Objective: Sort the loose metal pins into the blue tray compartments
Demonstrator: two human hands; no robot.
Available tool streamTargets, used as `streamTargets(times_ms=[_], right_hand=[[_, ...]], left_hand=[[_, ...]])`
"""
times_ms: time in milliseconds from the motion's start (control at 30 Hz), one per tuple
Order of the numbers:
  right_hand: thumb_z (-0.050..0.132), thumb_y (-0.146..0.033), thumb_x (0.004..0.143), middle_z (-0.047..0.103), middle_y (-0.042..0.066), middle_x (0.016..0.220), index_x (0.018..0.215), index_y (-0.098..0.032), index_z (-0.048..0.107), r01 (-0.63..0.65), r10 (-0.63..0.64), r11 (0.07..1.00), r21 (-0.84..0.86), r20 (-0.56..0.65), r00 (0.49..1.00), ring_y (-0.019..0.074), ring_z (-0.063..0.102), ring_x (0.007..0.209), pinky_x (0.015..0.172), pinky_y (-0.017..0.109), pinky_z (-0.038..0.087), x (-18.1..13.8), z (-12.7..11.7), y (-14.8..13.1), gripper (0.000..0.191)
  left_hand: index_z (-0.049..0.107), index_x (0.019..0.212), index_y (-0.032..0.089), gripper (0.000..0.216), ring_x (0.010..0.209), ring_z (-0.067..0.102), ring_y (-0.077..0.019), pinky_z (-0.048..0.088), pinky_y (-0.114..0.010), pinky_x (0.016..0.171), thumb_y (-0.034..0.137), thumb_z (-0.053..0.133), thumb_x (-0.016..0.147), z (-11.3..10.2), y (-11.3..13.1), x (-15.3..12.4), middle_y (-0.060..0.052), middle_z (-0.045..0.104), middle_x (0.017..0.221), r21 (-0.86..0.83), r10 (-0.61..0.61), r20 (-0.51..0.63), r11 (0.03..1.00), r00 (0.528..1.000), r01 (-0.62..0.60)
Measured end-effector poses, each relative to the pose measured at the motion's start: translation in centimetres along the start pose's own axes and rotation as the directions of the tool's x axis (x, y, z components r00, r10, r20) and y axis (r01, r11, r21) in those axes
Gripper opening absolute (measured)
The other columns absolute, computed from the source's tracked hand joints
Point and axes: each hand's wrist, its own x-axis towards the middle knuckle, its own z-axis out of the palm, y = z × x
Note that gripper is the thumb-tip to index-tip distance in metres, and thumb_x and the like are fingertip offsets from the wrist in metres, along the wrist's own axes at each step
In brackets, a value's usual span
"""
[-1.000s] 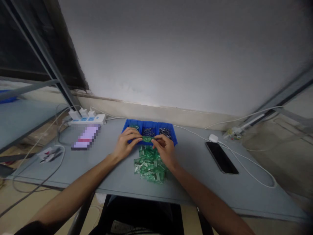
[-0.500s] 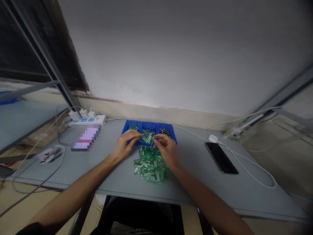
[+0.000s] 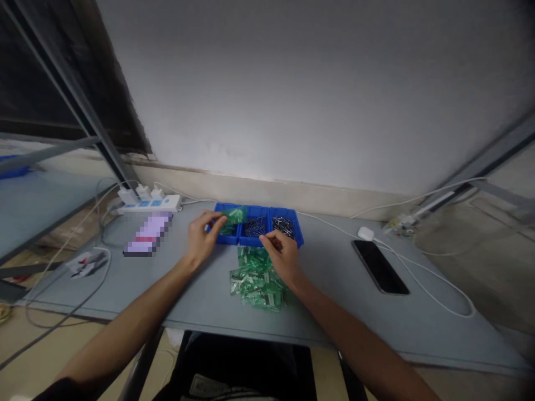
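My left hand (image 3: 202, 236) pinches a small green plastic bag (image 3: 236, 214) by its edge, over the left blue bin (image 3: 228, 240). More green packing shows inside that bin. My right hand (image 3: 284, 255) is in front of the right blue bin (image 3: 298, 225), thumb and fingers pressed together; whether anything is between them cannot be made out. Thin metal screws (image 3: 254, 226) lie in the middle blue bin (image 3: 251, 241), and darker screw-like pieces (image 3: 283, 225) fill the right one. Below the bins sits a heap of filled green bags (image 3: 259, 287), partly behind my right hand.
On the grey table (image 3: 334, 317), a dark phone (image 3: 379, 267) lies to the right beside a white charger (image 3: 366, 234) and cable. At the left are a phone with a blurred screen (image 3: 148, 234), a power strip (image 3: 167, 204) with plugs, and crumpled white paper (image 3: 86, 264).
The green bag has moved left with my left hand, from over the middle bin to over the left one. My right hand has let go of it and stays near the bins.
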Motion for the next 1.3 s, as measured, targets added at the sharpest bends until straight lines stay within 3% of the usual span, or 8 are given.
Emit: streamTargets(times_ms=[133, 233, 467, 600, 900, 1100, 1200, 1300], right_hand=[[0.058, -0.042, 0.098, 0.060, -0.001, 0.067, 0.077, -0.022, 0.063, 0.235, -0.220, 0.955, -0.180, 0.104, 0.970, 0.0133, 0.052, 0.059, 0.061, 0.027, 0.041, -0.4, 0.0, 0.1, 0.029], [0.055, -0.037, 0.101, 0.067, 0.002, 0.076, 0.083, -0.023, 0.067, 0.405, -0.354, 0.881, -0.245, 0.230, 0.907, 0.0160, 0.061, 0.070, 0.070, 0.029, 0.045, -0.4, -0.2, 0.4, 0.026], [0.049, -0.027, 0.104, 0.074, 0.006, 0.095, 0.107, -0.023, 0.071, 0.565, -0.322, 0.739, -0.367, 0.544, 0.775, 0.0199, 0.068, 0.089, 0.078, 0.031, 0.050, -0.1, -0.9, 0.7, 0.022], [0.058, -0.022, 0.099, 0.072, 0.006, 0.110, 0.118, -0.025, 0.070, 0.584, -0.284, 0.724, -0.368, 0.612, 0.738, 0.0183, 0.068, 0.088, 0.073, 0.028, 0.050, -0.2, -0.9, 0.2, 0.023], [0.066, -0.030, 0.097, 0.073, 0.006, 0.115, 0.124, -0.024, 0.067, 0.586, -0.183, 0.682, -0.437, 0.674, 0.716, 0.0208, 0.069, 0.098, 0.077, 0.030, 0.051, -0.2, -0.7, 0.4, 0.027], [0.054, -0.021, 0.102, 0.075, 0.004, 0.094, 0.099, -0.022, 0.071, 0.576, -0.247, 0.706, -0.412, 0.619, 0.745, 0.0167, 0.068, 0.082, 0.071, 0.026, 0.047, 0.0, -0.6, 1.0, 0.018], [0.047, -0.025, 0.105, 0.074, 0.005, 0.096, 0.101, -0.024, 0.070, 0.473, -0.297, 0.799, -0.371, 0.440, 0.847, 0.0181, 0.068, 0.086, 0.077, 0.028, 0.048, 0.4, -0.8, 0.9, 0.023], [0.048, -0.036, 0.104, 0.071, 0.003, 0.089, 0.099, -0.024, 0.069, 0.272, -0.223, 0.933, -0.237, 0.216, 0.951, 0.0187, 0.065, 0.080, 0.076, 0.030, 0.049, 0.7, -1.0, 0.7, 0.024]], left_hand=[[0.078, 0.097, 0.017, 0.030, 0.074, 0.063, -0.0184, 0.046, -0.029, 0.067, 0.042, 0.064, 0.092, -0.7, -2.4, 3.0, -0.005, 0.076, 0.089, 0.119, -0.205, 0.006, 0.972, 0.979, 0.203], [0.078, 0.097, 0.017, 0.029, 0.076, 0.066, -0.0210, 0.047, -0.030, 0.070, 0.041, 0.063, 0.092, -0.7, -3.9, 5.3, -0.006, 0.077, 0.088, 0.214, -0.242, 0.158, 0.955, 0.957, 0.206], [0.070, 0.117, 0.020, 0.033, 0.101, 0.066, -0.0273, 0.048, -0.040, 0.095, 0.043, 0.063, 0.093, -0.2, -4.6, 6.1, -0.011, 0.074, 0.108, 0.407, 0.018, 0.361, 0.897, 0.933, -0.174], [0.075, 0.100, 0.025, 0.029, 0.102, 0.067, -0.0232, 0.047, -0.036, 0.098, 0.041, 0.050, 0.101, 0.5, -3.6, 5.0, -0.006, 0.075, 0.107, 0.176, 0.169, 0.624, 0.921, 0.763, -0.348], [0.074, 0.100, 0.021, 0.039, 0.114, 0.066, -0.0250, 0.034, -0.050, 0.115, 0.041, 0.040, 0.105, 1.9, -4.7, 4.1, -0.008, 0.074, 0.115, 0.285, 0.091, 0.695, 0.876, 0.713, -0.389], [0.068, 0.117, 0.021, 0.029, 0.121, 0.061, -0.0249, 0.033, -0.051, 0.117, 0.037, 0.049, 0.103, 1.3, -2.3, 3.6, -0.008, 0.071, 0.123, 0.236, 0.172, 0.614, 0.891, 0.770, -0.387], [0.063, 0.126, 0.021, 0.030, 0.121, 0.059, -0.0252, 0.044, -0.047, 0.108, 0.032, 0.050, 0.102, 0.5, -0.6, 3.0, -0.010, 0.067, 0.126, 0.153, 0.277, 0.525, 0.900, 0.805, -0.409], [0.064, 0.124, 0.023, 0.026, 0.116, 0.060, -0.0242, 0.047, -0.044, 0.104, 0.024, 0.055, 0.099, 0.0, 0.4, 1.9, -0.009, 0.070, 0.118, -0.003, 0.422, 0.470, 0.879, 0.775, -0.477]])
